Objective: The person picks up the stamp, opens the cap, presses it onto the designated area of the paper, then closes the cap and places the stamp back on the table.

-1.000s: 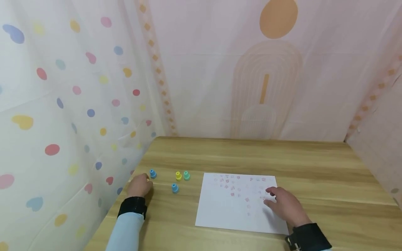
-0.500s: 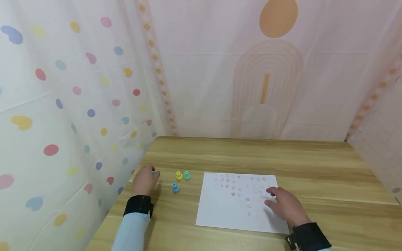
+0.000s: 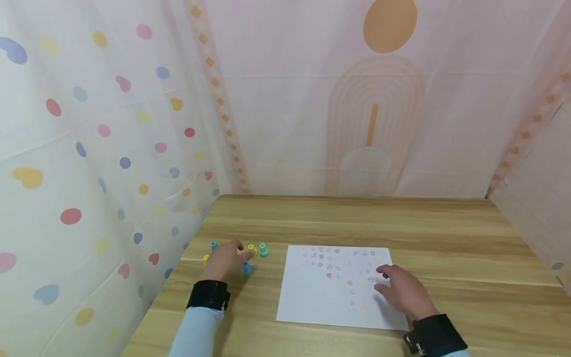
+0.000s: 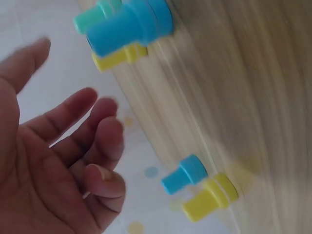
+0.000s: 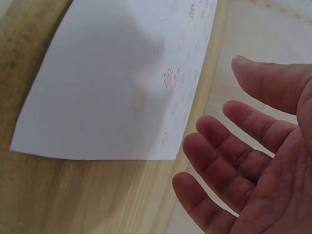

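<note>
My left hand [image 3: 226,260], fingers loosely bent and thumb apart, hovers among small plastic stamps and holds none. Nearest its fingertips are a yellow stamp [image 3: 252,248] and, in front, a blue stamp [image 3: 247,269], large in the left wrist view. A green stamp [image 3: 263,250] stands just right of the yellow one. Behind the hand, to the left, are another blue stamp [image 3: 213,245] and a second yellow stamp [image 4: 209,197], partly hidden in the head view. My right hand [image 3: 406,292] is held over the right side of the paper [image 3: 308,302], fingers relaxed and holding nothing.
The white sheet carries many faint red, orange and bluish stamped marks, mostly along its upper part. Beneath everything lies a wood-grain table [image 3: 339,218]. A patterned curtain [image 3: 285,124] hangs behind the table and along its left side.
My left hand has moved right, away from the left-hand blue and yellow stamps, towards the other stamps, and its thumb and fingers have spread. My right hand has stayed over the paper.
</note>
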Demonstrator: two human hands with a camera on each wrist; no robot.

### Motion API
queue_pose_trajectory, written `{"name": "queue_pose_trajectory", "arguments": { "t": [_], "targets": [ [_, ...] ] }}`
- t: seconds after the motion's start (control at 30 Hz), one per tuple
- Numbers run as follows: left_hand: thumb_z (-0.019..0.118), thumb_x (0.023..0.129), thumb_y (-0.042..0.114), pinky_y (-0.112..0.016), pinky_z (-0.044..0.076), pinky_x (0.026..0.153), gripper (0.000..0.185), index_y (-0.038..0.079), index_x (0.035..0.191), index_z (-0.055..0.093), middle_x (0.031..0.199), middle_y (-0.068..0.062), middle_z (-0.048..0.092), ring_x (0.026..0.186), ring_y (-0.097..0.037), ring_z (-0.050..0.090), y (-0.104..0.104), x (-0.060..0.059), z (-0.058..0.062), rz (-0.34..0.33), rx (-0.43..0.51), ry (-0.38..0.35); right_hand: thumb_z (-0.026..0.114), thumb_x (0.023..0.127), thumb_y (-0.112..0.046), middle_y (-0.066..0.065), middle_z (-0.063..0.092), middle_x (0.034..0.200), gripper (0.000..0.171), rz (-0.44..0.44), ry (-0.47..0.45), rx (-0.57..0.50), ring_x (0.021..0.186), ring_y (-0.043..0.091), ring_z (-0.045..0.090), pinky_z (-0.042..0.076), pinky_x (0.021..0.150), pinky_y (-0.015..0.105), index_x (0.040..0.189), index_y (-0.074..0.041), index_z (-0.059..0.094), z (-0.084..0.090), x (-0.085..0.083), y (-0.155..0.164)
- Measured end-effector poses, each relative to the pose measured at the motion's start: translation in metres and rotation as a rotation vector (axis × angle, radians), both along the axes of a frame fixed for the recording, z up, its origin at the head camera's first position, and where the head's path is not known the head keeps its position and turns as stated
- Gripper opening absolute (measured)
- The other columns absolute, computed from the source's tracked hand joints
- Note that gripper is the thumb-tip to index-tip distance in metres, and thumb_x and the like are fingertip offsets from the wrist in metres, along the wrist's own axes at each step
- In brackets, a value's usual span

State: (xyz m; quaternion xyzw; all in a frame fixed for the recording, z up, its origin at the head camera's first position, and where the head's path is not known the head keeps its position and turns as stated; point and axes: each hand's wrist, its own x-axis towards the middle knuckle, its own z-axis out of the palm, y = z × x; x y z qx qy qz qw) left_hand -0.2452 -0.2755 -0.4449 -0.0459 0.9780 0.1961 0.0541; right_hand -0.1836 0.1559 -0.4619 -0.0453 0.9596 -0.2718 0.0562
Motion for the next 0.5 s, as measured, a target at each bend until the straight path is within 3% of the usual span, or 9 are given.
{"name": "queue_pose_trajectory", "arguments": {
  "t": [0.1,0.27,0.5],
  "targets": [
    [0.07,0.088,0.05,-0.049,0.05,0.083,0.057,0.003,0.12,0.063,0.11,-0.014,0.068,0.092,-0.028,0.062,0.008,0.001,-0.004,0.003,0.005,-0.036,0.077,0.087,-0.015,0.017,0.064,0.111,0.039,-0.004,-0.001,-0.005,0.091,0.028,0.059,0.05,0.084,0.052,0.12,0.0,0.064,-0.001,0.0,0.0],
    [0.077,0.083,0.046,-0.042,0.049,0.075,0.047,0.008,0.11,0.068,0.099,-0.007,0.068,0.081,-0.023,0.057,0.017,0.005,-0.007,-0.02,-0.042,-0.053,0.077,0.086,-0.015,0.016,0.064,0.111,0.04,-0.004,0.0,-0.003,0.092,0.028,0.059,0.05,0.085,0.052,0.121,0.0,0.064,-0.002,0.0,0.001],
    [0.079,0.084,0.022,-0.039,0.047,0.068,0.019,0.009,0.092,0.067,0.083,-0.003,0.063,0.074,-0.021,0.054,0.021,0.007,-0.01,-0.047,-0.069,-0.034,0.077,0.087,-0.016,0.017,0.064,0.112,0.04,-0.013,-0.009,0.009,0.095,0.029,0.059,0.05,0.085,0.052,0.122,-0.001,0.064,-0.002,-0.001,-0.001]
  ]
}}
